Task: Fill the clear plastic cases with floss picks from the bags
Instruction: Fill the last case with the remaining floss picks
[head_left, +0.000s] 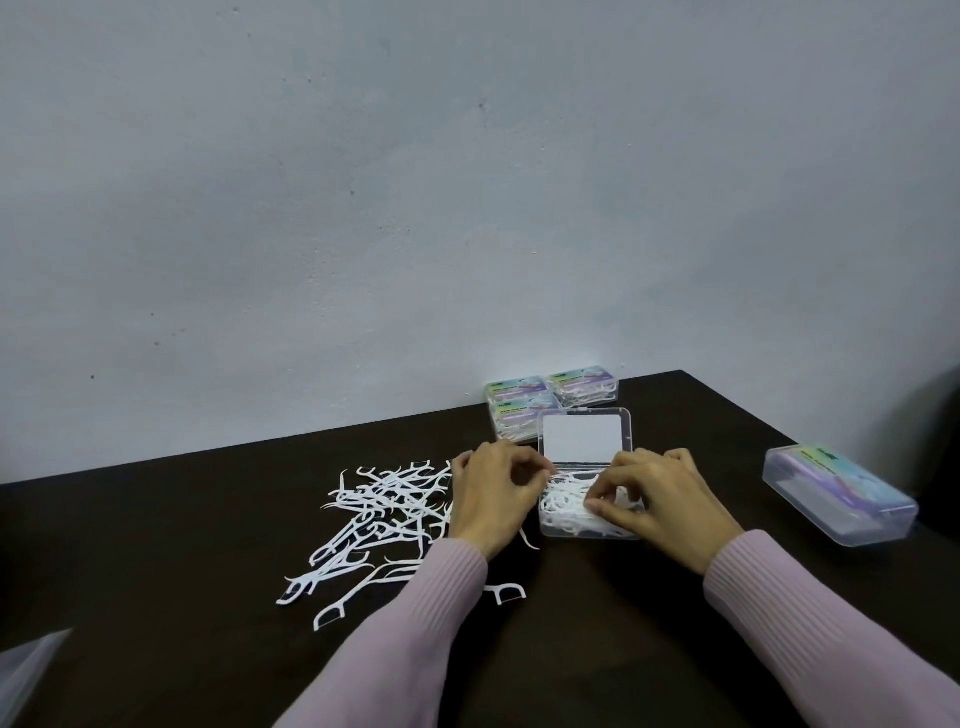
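An open clear plastic case stands in the middle of the dark table, its lid raised toward the wall and its tray holding several white floss picks. My right hand sits over the tray's right side, fingertips pinching picks inside it. My left hand is at the tray's left edge with curled fingers; whether it holds a pick is unclear. A loose pile of white floss picks lies on the table to the left of my left hand.
Three closed, filled cases with coloured labels sit stacked by the wall behind the open case. Another closed case lies at the right near the table's edge. A clear plastic bag corner shows at the bottom left.
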